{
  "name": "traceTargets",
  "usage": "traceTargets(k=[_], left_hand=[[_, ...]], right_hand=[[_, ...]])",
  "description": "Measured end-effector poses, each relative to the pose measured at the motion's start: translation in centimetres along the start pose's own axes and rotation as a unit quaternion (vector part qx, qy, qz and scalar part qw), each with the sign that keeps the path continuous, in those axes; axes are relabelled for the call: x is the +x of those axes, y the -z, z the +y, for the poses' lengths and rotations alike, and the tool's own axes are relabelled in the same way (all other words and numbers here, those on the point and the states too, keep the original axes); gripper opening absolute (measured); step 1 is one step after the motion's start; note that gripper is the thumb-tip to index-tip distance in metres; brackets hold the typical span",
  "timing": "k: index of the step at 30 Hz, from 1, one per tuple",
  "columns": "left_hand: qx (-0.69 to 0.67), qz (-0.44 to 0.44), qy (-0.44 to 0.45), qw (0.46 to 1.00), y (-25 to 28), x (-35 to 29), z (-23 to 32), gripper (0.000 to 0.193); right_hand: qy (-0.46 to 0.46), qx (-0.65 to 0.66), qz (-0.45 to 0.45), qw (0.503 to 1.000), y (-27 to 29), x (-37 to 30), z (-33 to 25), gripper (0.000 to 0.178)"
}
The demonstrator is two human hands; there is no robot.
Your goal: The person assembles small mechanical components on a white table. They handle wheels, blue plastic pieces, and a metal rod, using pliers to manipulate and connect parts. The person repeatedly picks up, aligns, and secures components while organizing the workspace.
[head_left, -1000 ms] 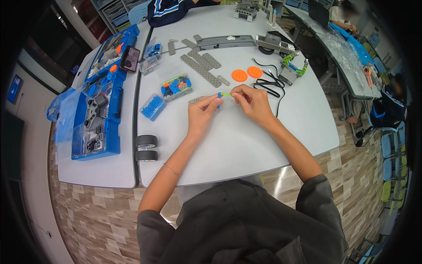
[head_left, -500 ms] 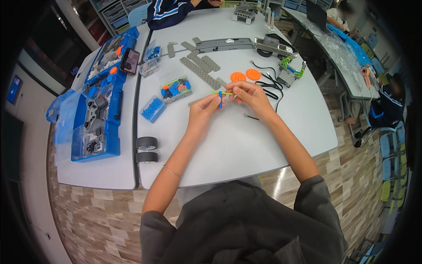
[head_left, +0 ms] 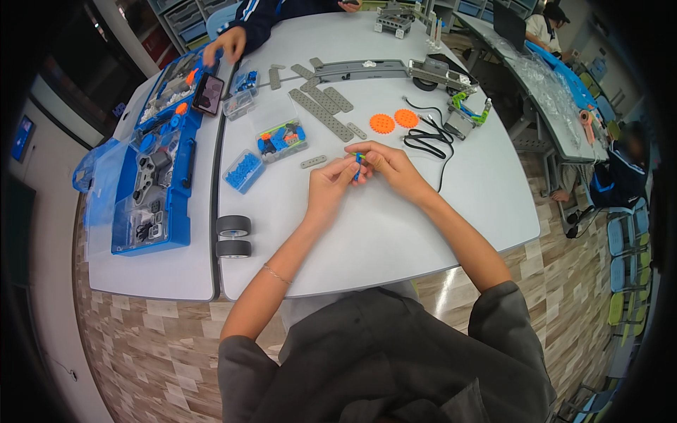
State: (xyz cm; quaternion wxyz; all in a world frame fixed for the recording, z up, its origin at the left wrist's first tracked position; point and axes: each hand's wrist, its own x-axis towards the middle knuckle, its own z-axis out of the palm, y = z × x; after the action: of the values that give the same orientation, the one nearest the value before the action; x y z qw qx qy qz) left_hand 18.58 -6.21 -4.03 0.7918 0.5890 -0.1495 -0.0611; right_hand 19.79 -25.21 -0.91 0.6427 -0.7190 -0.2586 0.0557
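My left hand (head_left: 331, 187) is closed, pinching a small blue plastic building piece (head_left: 357, 168) between thumb and fingers. My right hand (head_left: 391, 168) meets it from the right, its fingertips closed round a thin lime-green rod (head_left: 359, 156) that crosses the top of the blue piece. Fingers cover much of both parts, so how far they are joined cannot be made out. Left of my hands lies a short grey beam (head_left: 313, 161). Beyond them are two orange gears (head_left: 381, 123) and a coiled black cable (head_left: 429, 143).
Clear boxes of blue pins (head_left: 244, 171) and mixed parts (head_left: 281, 139) stand to the left, near two wheels (head_left: 234, 249). Grey perforated plates (head_left: 321, 113) lie farther back. A blue case (head_left: 159, 211) fills the left table. A co-worker's hand (head_left: 227, 46) hovers at its far end.
My right hand has moved in closer to my left, and the lime-green rod is now mostly covered by fingers. At the far left, a co-worker's hand has come over the blue case.
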Motion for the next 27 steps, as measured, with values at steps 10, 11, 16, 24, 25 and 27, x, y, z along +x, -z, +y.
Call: traceTargets(k=[10, 11, 16, 24, 25, 27], left_hand=[[0.048, -0.011, -0.031, 0.998, -0.8, -0.3, 0.3, 0.024], [0.051, -0.015, -0.034, 0.998, -0.8, -0.3, 0.4, 0.024], [0.017, -0.019, 0.003, 1.000, -0.9, 0.4, 1.4, 0.026], [0.061, 0.066, -0.041, 0.995, -1.0, 0.8, 1.7, 0.025], [0.066, 0.077, -0.054, 0.993, -0.9, 0.8, 1.6, 0.025], [0.065, 0.083, -0.061, 0.993, -0.7, 0.9, 1.5, 0.025]], right_hand=[[-0.014, 0.024, 0.022, 0.999, -0.2, 0.1, 0.7, 0.022], [-0.026, 0.023, 0.030, 0.999, -0.2, 0.2, 0.7, 0.022], [0.004, 0.090, 0.064, 0.994, 0.2, 0.5, 0.2, 0.023], [-0.023, -0.030, 0.107, 0.994, 1.3, 0.5, -0.2, 0.028], [-0.030, -0.049, 0.099, 0.993, 1.0, 0.4, -0.2, 0.028], [-0.041, -0.053, 0.082, 0.994, 0.3, 0.1, -0.1, 0.027]])
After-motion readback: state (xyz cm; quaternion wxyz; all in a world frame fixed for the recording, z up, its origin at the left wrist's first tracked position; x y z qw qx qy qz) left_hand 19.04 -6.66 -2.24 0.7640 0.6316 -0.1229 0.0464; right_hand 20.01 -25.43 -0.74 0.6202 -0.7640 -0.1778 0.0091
